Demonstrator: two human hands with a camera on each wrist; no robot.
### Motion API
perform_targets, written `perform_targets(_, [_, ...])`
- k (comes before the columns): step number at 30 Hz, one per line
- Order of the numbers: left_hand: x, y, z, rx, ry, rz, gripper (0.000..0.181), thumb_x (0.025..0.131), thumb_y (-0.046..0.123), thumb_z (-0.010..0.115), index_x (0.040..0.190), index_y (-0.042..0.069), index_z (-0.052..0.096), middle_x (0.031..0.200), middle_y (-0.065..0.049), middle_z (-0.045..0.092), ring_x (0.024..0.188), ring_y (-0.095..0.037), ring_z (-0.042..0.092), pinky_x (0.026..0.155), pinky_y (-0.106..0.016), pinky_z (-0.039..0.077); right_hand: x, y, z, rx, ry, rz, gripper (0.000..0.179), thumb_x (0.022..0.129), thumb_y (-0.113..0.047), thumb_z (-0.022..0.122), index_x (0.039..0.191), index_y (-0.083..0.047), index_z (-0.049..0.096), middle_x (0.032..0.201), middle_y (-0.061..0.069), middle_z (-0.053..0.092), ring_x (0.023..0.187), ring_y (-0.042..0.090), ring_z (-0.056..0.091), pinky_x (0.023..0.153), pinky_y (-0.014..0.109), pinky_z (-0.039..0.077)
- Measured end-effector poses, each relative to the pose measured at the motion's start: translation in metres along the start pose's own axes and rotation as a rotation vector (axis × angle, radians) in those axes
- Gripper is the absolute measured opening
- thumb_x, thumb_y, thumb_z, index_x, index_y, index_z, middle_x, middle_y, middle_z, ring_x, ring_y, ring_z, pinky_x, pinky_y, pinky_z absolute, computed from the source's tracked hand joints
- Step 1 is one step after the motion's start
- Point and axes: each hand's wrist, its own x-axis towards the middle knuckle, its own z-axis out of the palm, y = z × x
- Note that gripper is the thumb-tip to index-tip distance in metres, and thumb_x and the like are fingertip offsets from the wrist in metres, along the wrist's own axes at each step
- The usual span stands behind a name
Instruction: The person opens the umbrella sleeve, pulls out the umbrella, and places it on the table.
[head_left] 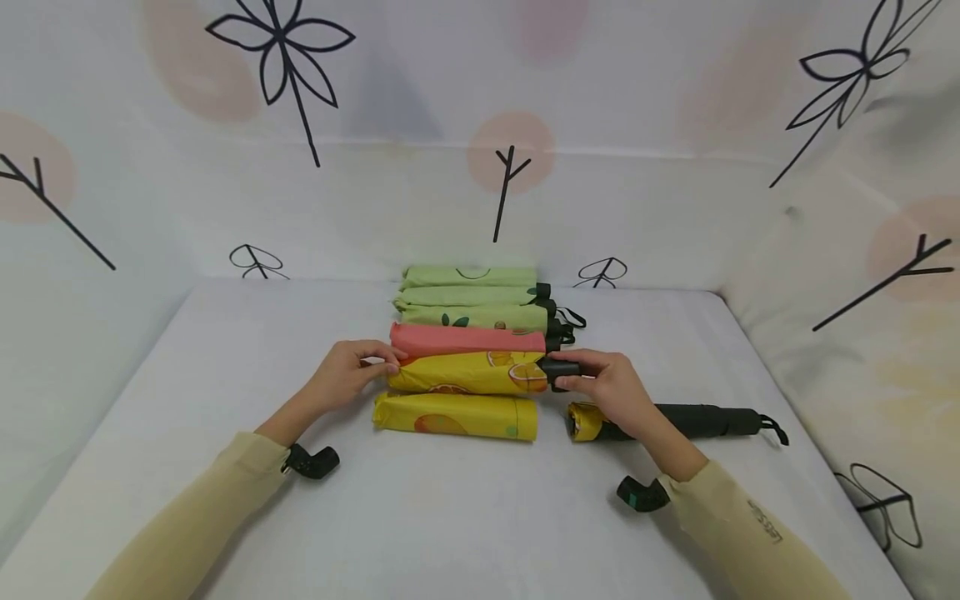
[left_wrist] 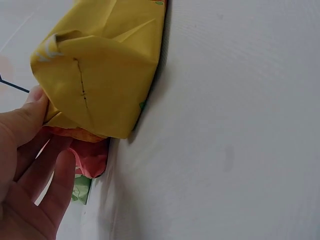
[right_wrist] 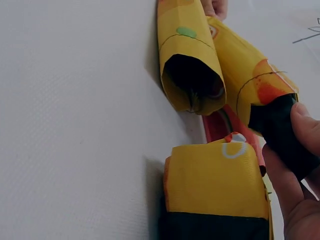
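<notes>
A folding umbrella in a yellow orange-print sleeve (head_left: pixel 465 372) lies between the two hands. My left hand (head_left: pixel 351 371) pinches the sleeve's closed left end between thumb and fingers. At the other end, the thumb and fingers of my right hand (head_left: pixel 611 387) grip the black handle (right_wrist: pixel 282 132) sticking out of the sleeve. Nearer me lies a separate yellow sleeve (head_left: pixel 453 417); the right wrist view shows its open mouth, dark inside. A black folded umbrella (head_left: pixel 701 421) with a yellow end and a wrist loop lies right of it, below the right hand.
Behind the held umbrella are a red sleeved umbrella (head_left: pixel 465 338) and several light green ones (head_left: pixel 472 317), side by side with their dark ends to the right. They lie on a white-covered table (head_left: pixel 450 517) against a patterned cloth backdrop (head_left: pixel 420 200).
</notes>
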Motion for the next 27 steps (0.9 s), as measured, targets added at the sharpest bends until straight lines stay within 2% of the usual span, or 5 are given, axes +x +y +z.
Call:
perform_targets(4, [0.0, 0.0, -0.001, -0.005, 0.001, -0.005, 0.005, 0.094, 0.013, 0.07, 0.092, 0.014, 0.074, 0.107, 0.001, 0.073, 0.103, -0.019, 0.065, 0.084, -0.036, 0.056, 0.0, -0.003, -0.002, -0.007, 0.009, -0.022, 0.036, 0.088, -0.013, 0.077, 0.124, -0.008, 0.071, 0.13, 0.012, 0.064, 0.097, 0.023, 0.064, 0.069, 0.024, 0.053])
perform_targets(6, [-0.001, 0.0, -0.001, 0.001, 0.009, -0.015, 0.005, 0.095, 0.012, 0.069, 0.093, 0.014, 0.074, 0.107, 0.001, 0.073, 0.104, -0.019, 0.065, 0.085, -0.038, 0.056, -0.001, -0.004, -0.005, -0.015, 0.021, -0.053, 0.036, 0.088, -0.013, 0.078, 0.123, -0.008, 0.072, 0.128, 0.011, 0.065, 0.1, 0.02, 0.063, 0.07, 0.024, 0.053])
perform_targets(13, [-0.003, -0.002, -0.006, -0.003, 0.031, -0.043, 0.007, 0.096, 0.014, 0.067, 0.095, 0.012, 0.074, 0.11, 0.0, 0.073, 0.11, -0.019, 0.064, 0.088, -0.038, 0.055, -0.003, -0.007, -0.018, -0.029, 0.066, -0.171, 0.031, 0.085, -0.007, 0.079, 0.116, -0.006, 0.075, 0.125, 0.008, 0.066, 0.116, 0.011, 0.059, 0.087, 0.021, 0.052])
perform_targets(19, [-0.007, -0.004, -0.006, -0.004, 0.046, -0.035, 0.01, 0.097, 0.019, 0.067, 0.098, 0.013, 0.075, 0.108, 0.002, 0.074, 0.108, -0.018, 0.064, 0.084, -0.032, 0.054, -0.006, -0.007, -0.027, -0.016, 0.076, -0.167, 0.031, 0.085, -0.004, 0.079, 0.115, -0.003, 0.074, 0.124, 0.009, 0.066, 0.112, 0.011, 0.059, 0.085, 0.021, 0.053])
perform_targets(27, [-0.006, -0.001, -0.005, 0.022, 0.057, -0.025, 0.009, 0.096, 0.016, 0.068, 0.098, 0.013, 0.076, 0.099, 0.004, 0.074, 0.092, -0.015, 0.062, 0.075, -0.026, 0.052, -0.008, -0.007, -0.033, 0.02, 0.08, -0.169, 0.031, 0.085, -0.002, 0.078, 0.116, 0.0, 0.072, 0.121, 0.009, 0.068, 0.105, 0.011, 0.063, 0.081, 0.024, 0.056])
